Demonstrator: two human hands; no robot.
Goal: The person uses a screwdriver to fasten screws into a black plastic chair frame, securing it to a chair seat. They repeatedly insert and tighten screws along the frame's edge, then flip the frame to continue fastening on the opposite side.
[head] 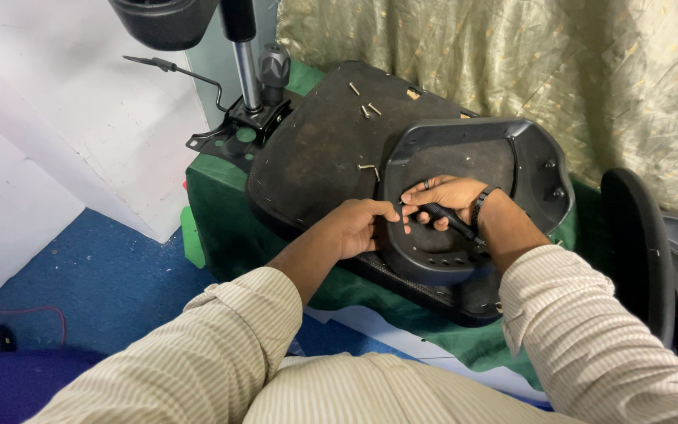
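A black plastic seat pan (504, 157) lies upside down on a black chair seat base (315, 149), both on a green-covered table (221, 212). My right hand (445, 196) grips a black-handled screwdriver (453, 221) over the left part of the pan. My left hand (362, 228) rests at the pan's left rim, with its fingertips meeting the tool's tip. Several brass screws (366, 110) lie loose on the seat base, and one more screw (368, 167) sits close to the pan's edge.
A chair mechanism plate with a gas cylinder (245, 63) and lever (174, 69) stands at the table's back left. A black chair part (641, 243) is at the right. A gold curtain (551, 55) hangs behind. Blue floor (96, 275) lies to the left.
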